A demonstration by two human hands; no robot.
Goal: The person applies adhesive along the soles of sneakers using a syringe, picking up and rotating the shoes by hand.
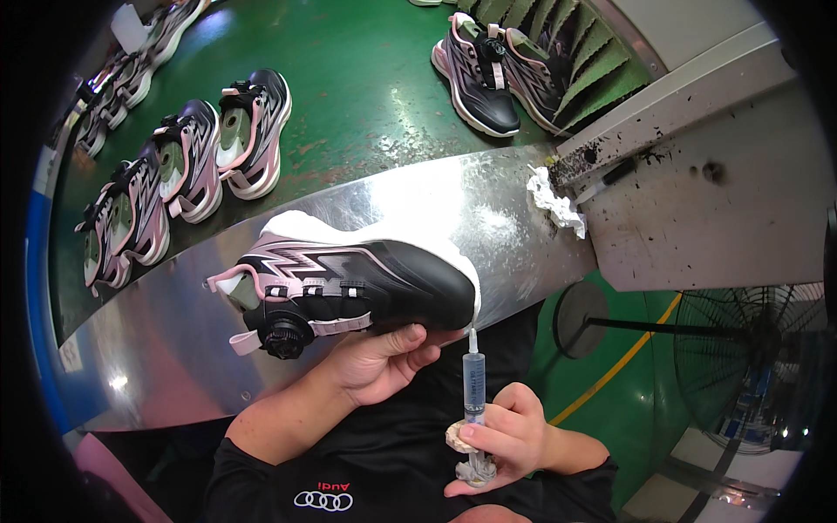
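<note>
A black and pink sneaker (392, 277) is held on its side over the metal ledge, its white sole turned away from me and its toe to the right. My left hand (384, 362) grips it from the near side, below the black upper. A round black lacing dial (286, 336) shows near its heel end. My right hand (513, 431) is closed round a syringe (473, 383) of clear liquid, with whitish wrapping at its flange and plunger end. The syringe's tip points up and appears to touch the edge between sole and upper at the toe.
Several similar sneakers (187, 161) stand in a row on the green surface (349, 78) at the left. Another pair (478, 78) is by green flaps (593, 65) at the far right. Crumpled white tissue (554, 202) lies on the metal ledge (523, 253). A black fan (741, 340) stands right.
</note>
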